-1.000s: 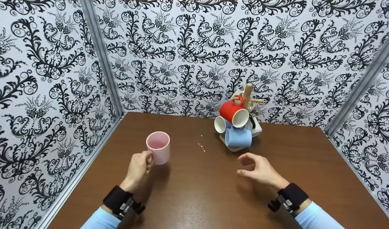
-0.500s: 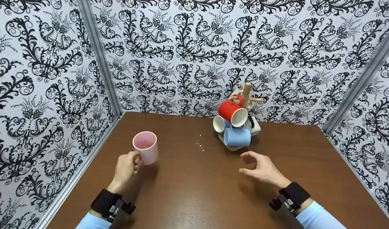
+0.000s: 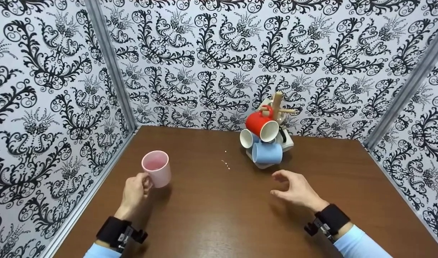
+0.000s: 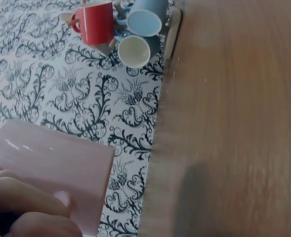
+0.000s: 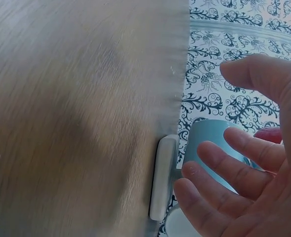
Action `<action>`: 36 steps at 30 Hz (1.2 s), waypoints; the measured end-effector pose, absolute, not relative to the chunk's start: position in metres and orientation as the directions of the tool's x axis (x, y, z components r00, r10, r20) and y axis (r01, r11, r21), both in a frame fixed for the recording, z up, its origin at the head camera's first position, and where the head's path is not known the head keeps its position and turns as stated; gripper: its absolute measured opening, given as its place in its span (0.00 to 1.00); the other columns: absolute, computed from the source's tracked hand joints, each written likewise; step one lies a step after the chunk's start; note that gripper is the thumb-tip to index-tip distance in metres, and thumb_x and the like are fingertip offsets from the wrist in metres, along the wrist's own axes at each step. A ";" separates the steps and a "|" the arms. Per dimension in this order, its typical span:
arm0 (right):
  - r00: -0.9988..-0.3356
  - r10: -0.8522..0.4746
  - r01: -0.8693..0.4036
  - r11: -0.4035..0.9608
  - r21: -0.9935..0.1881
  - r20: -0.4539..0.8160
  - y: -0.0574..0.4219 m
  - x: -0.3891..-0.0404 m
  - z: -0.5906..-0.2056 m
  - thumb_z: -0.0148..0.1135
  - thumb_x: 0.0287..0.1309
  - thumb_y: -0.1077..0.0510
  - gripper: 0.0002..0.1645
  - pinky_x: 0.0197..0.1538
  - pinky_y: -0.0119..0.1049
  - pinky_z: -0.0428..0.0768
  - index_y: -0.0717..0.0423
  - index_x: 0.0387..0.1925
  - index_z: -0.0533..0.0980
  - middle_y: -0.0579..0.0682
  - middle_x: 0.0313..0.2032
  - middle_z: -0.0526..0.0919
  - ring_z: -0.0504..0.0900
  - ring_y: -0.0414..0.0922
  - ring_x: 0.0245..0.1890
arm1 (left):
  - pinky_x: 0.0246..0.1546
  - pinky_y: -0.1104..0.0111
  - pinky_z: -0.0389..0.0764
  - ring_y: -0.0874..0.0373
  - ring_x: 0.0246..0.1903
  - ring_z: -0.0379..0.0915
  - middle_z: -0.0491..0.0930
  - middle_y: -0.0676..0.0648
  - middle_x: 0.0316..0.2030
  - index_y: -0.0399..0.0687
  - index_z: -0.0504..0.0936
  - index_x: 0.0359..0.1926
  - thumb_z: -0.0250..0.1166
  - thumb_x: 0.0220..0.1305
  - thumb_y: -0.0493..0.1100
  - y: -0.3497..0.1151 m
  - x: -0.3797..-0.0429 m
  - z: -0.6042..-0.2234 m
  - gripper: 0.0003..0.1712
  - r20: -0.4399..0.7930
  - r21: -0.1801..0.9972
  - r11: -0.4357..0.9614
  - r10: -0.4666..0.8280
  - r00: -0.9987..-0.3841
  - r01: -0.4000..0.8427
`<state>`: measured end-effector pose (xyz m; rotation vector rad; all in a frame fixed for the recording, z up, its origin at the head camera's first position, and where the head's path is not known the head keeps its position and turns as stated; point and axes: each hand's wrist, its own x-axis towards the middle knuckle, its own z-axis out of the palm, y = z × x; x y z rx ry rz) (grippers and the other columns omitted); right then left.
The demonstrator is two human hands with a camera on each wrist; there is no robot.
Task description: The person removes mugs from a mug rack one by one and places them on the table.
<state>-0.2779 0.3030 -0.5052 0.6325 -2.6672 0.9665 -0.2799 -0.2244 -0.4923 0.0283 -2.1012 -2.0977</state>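
A pink mug (image 3: 159,172) is held upright by its handle in my left hand (image 3: 134,191), on the left side of the table. In the left wrist view, curled fingers (image 4: 26,202) lie against the side of the pink mug (image 4: 61,163). My right hand (image 3: 297,190) hovers in front of the mug tree, loosely bent, with nothing in it. A light blue mug (image 3: 268,153) hangs low on the tree just beyond that hand; in the right wrist view its fingers overlap the blue mug (image 5: 212,140).
The wooden mug tree (image 3: 277,104) stands at the back right. A red mug (image 3: 258,123) hangs near its top, with a second blue mug (image 3: 247,139) below. Small white specks (image 3: 226,164) dot the brown table (image 3: 219,208). Patterned walls (image 3: 204,64) enclose the back and sides.
My left hand has moved left with the pink mug, the last bit slightly toward me. My right hand has stayed nearly in place.
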 end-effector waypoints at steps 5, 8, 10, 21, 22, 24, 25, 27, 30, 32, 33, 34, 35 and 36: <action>-0.875 -0.320 -0.477 0.694 -0.539 0.363 0.304 -0.276 -0.506 0.83 0.51 0.54 0.28 0.51 0.52 0.87 0.52 0.53 0.82 0.55 0.47 0.89 0.88 0.58 0.47 | 0.13 0.74 0.52 0.66 0.10 0.49 0.59 0.57 0.10 0.48 0.62 0.13 0.46 0.78 0.41 -0.234 -0.282 -0.497 0.30 0.083 0.996 -0.018 -0.136 -0.987 0.087; -0.873 -0.317 -0.479 0.704 -0.524 0.371 0.305 -0.275 -0.507 0.83 0.50 0.54 0.28 0.50 0.48 0.87 0.52 0.52 0.82 0.55 0.47 0.89 0.88 0.56 0.46 | 0.11 0.73 0.51 0.67 0.09 0.49 0.57 0.58 0.10 0.50 0.61 0.13 0.47 0.77 0.43 -0.241 -0.280 -0.500 0.29 0.029 0.998 -0.057 -0.142 -0.989 0.038; -0.868 -0.316 -0.484 0.712 -0.509 0.382 0.304 -0.274 -0.507 0.83 0.50 0.53 0.27 0.49 0.47 0.87 0.51 0.52 0.82 0.54 0.46 0.89 0.89 0.55 0.45 | 0.10 0.73 0.51 0.67 0.09 0.48 0.56 0.58 0.10 0.51 0.60 0.13 0.47 0.78 0.45 -0.246 -0.278 -0.502 0.29 0.002 0.998 -0.054 -0.152 -0.988 0.010; -0.848 -0.323 -0.511 0.709 -0.485 0.420 0.303 -0.273 -0.506 0.82 0.50 0.54 0.25 0.48 0.53 0.86 0.52 0.51 0.83 0.55 0.44 0.90 0.89 0.56 0.43 | 0.10 0.73 0.50 0.66 0.09 0.47 0.57 0.58 0.10 0.54 0.60 0.12 0.44 0.77 0.47 -0.270 -0.274 -0.508 0.30 -0.063 0.998 -0.036 -0.154 -0.986 -0.059; -0.850 -0.323 -0.509 0.708 -0.490 0.415 0.303 -0.273 -0.506 0.82 0.51 0.54 0.25 0.49 0.53 0.86 0.52 0.51 0.83 0.55 0.44 0.90 0.89 0.56 0.43 | 0.10 0.73 0.50 0.66 0.09 0.47 0.57 0.58 0.10 0.55 0.59 0.12 0.44 0.77 0.47 -0.271 -0.274 -0.509 0.30 -0.067 0.997 -0.038 -0.152 -0.986 -0.062; -0.853 -0.325 -0.507 0.705 -0.496 0.410 0.303 -0.274 -0.505 0.82 0.51 0.54 0.26 0.49 0.54 0.86 0.52 0.51 0.82 0.56 0.44 0.89 0.89 0.56 0.44 | 0.10 0.73 0.51 0.66 0.09 0.47 0.57 0.58 0.10 0.55 0.59 0.12 0.45 0.77 0.48 -0.274 -0.275 -0.510 0.30 -0.073 0.997 -0.040 -0.148 -0.986 -0.068; -0.854 -0.324 -0.504 0.705 -0.499 0.407 0.303 -0.274 -0.505 0.82 0.50 0.54 0.26 0.49 0.54 0.86 0.52 0.51 0.82 0.56 0.44 0.89 0.89 0.56 0.44 | 0.10 0.73 0.51 0.66 0.09 0.47 0.57 0.58 0.10 0.55 0.59 0.12 0.45 0.77 0.48 -0.275 -0.275 -0.510 0.30 -0.073 0.997 -0.039 -0.146 -0.987 -0.068; -0.854 -0.325 -0.506 0.705 -0.498 0.407 0.302 -0.274 -0.506 0.82 0.50 0.54 0.26 0.49 0.54 0.86 0.52 0.51 0.82 0.56 0.45 0.89 0.89 0.56 0.44 | 0.11 0.73 0.51 0.66 0.09 0.47 0.57 0.58 0.10 0.55 0.60 0.12 0.45 0.76 0.47 -0.277 -0.275 -0.511 0.30 -0.074 0.997 -0.033 -0.149 -0.986 -0.070; -0.852 -0.328 -0.509 0.704 -0.495 0.409 0.302 -0.275 -0.507 0.82 0.51 0.54 0.26 0.49 0.54 0.86 0.53 0.51 0.82 0.56 0.45 0.89 0.89 0.56 0.44 | 0.11 0.73 0.51 0.66 0.09 0.48 0.58 0.57 0.10 0.54 0.60 0.12 0.46 0.76 0.47 -0.279 -0.275 -0.513 0.29 -0.076 0.997 -0.030 -0.157 -0.985 -0.072; -0.853 -0.328 -0.507 0.703 -0.498 0.405 0.302 -0.275 -0.508 0.82 0.51 0.54 0.26 0.49 0.55 0.86 0.53 0.51 0.82 0.56 0.45 0.89 0.89 0.56 0.45 | 0.11 0.73 0.52 0.66 0.10 0.48 0.58 0.57 0.10 0.53 0.60 0.12 0.46 0.76 0.46 -0.280 -0.275 -0.514 0.29 -0.079 0.997 -0.031 -0.162 -0.984 -0.075; -0.855 -0.327 -0.505 0.702 -0.502 0.403 0.303 -0.275 -0.508 0.82 0.51 0.54 0.26 0.50 0.55 0.86 0.53 0.52 0.82 0.56 0.45 0.89 0.89 0.57 0.45 | 0.11 0.73 0.52 0.66 0.10 0.48 0.58 0.57 0.10 0.53 0.61 0.12 0.46 0.76 0.46 -0.281 -0.275 -0.515 0.29 -0.081 0.997 -0.032 -0.166 -0.983 -0.077; -0.855 -0.327 -0.505 0.699 -0.506 0.402 0.303 -0.275 -0.508 0.82 0.51 0.54 0.26 0.50 0.55 0.86 0.53 0.52 0.82 0.57 0.45 0.89 0.89 0.57 0.45 | 0.11 0.73 0.53 0.66 0.10 0.49 0.59 0.57 0.11 0.53 0.61 0.12 0.47 0.75 0.46 -0.282 -0.276 -0.515 0.29 -0.082 0.996 -0.031 -0.170 -0.982 -0.078; -0.857 -0.326 -0.503 0.697 -0.512 0.399 0.303 -0.275 -0.508 0.82 0.51 0.54 0.26 0.50 0.56 0.86 0.53 0.52 0.82 0.57 0.45 0.89 0.89 0.58 0.45 | 0.11 0.74 0.53 0.66 0.10 0.49 0.60 0.56 0.11 0.53 0.61 0.12 0.47 0.75 0.46 -0.283 -0.276 -0.516 0.29 -0.083 0.996 -0.028 -0.176 -0.981 -0.079; -0.859 -0.325 -0.501 0.695 -0.516 0.396 0.303 -0.275 -0.508 0.82 0.51 0.54 0.26 0.50 0.56 0.86 0.53 0.52 0.82 0.57 0.46 0.89 0.89 0.58 0.45 | 0.11 0.74 0.53 0.66 0.10 0.50 0.60 0.56 0.11 0.52 0.61 0.12 0.48 0.75 0.46 -0.284 -0.276 -0.516 0.29 -0.084 0.996 -0.024 -0.178 -0.980 -0.080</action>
